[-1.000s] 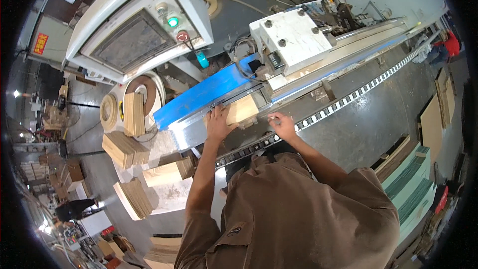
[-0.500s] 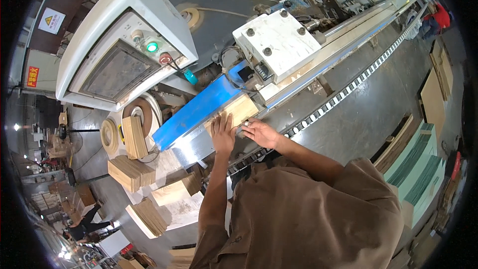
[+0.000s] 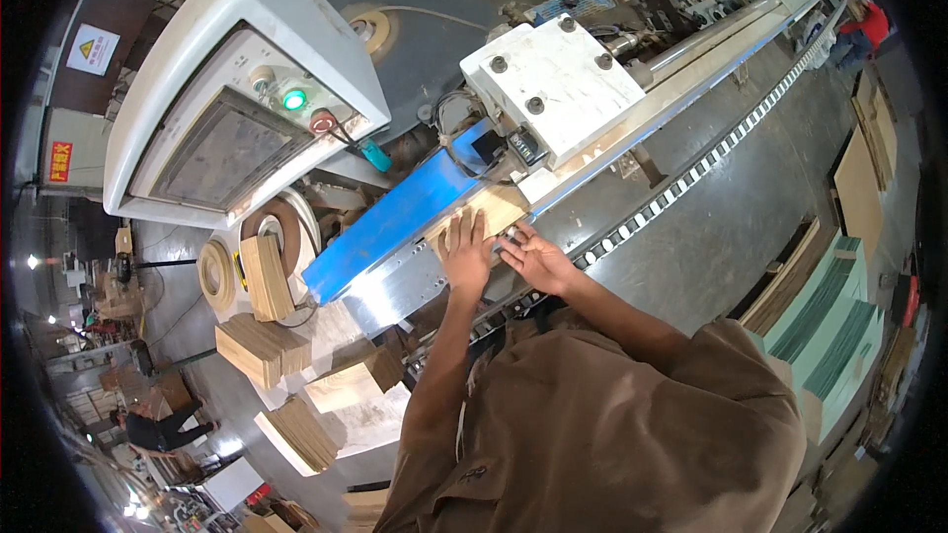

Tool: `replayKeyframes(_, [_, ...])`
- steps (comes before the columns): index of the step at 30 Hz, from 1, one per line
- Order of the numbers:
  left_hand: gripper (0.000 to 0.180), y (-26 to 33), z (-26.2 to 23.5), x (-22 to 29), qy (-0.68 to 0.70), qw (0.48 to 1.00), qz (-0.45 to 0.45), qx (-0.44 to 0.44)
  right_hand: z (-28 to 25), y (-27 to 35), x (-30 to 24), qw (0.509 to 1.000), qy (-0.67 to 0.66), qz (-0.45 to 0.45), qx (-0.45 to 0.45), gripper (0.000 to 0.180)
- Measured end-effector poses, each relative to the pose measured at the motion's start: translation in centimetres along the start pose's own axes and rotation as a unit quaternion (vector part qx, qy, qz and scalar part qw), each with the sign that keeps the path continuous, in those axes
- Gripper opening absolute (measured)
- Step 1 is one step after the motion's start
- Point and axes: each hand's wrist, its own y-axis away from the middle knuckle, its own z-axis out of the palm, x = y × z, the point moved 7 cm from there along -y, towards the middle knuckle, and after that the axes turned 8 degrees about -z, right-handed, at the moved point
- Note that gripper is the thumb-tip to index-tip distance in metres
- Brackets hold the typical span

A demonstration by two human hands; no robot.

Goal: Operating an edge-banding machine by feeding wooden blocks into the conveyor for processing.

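Observation:
A pale wooden board (image 3: 506,205) lies on the metal bed of an edge-banding machine, along its blue guard (image 3: 395,217). My left hand (image 3: 464,255) rests flat on the board's near left part, its fingers stretched out. Beside it, my right hand (image 3: 538,263) is at the board's near edge, palm partly up and fingers loosely bent and apart. A small greyish round piece shows by its fingertips; whether they touch it I cannot tell. The board's far right end reaches the white machine housing (image 3: 558,89).
A control panel (image 3: 222,143) with a lit green button stands at the left. Stacks of wooden boards (image 3: 259,347) sit on a table at the lower left. A roller track (image 3: 681,190) runs along the machine's near side. Green-edged panels (image 3: 825,345) lie at the right.
The board has slid right and farther along the machine bed toward the white housing. Both my hands have moved right with it, the left still flat on its top.

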Motion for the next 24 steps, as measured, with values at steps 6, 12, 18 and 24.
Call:
replayKeyframes(6, [0.059, -2.6, 1.2, 4.1, 0.052, 0.998, -0.003, 0.033, -3.8, 0.8, -3.3, 0.941, 0.329, -0.067, 0.034, 0.055])
replayKeyframes(12, [0.061, -0.6, 1.1, 1.0, 0.012, 1.000, -0.003, 0.017, -3.4, 3.5, -8.3, 0.589, 0.788, -0.182, 0.015, 0.041])
replayKeyframes(18, [0.044, 4.3, -7.0, -8.7, -0.049, 0.987, -0.124, 0.090, -3.3, 3.0, -6.6, 0.467, 0.861, -0.200, -0.023, 0.028])
replayKeyframes(24, [0.055, 11.6, -21.9, -19.5, -0.060, 0.980, -0.187, -0.035, -2.9, 3.1, -7.6, 0.372, 0.899, -0.223, 0.067, 0.023])
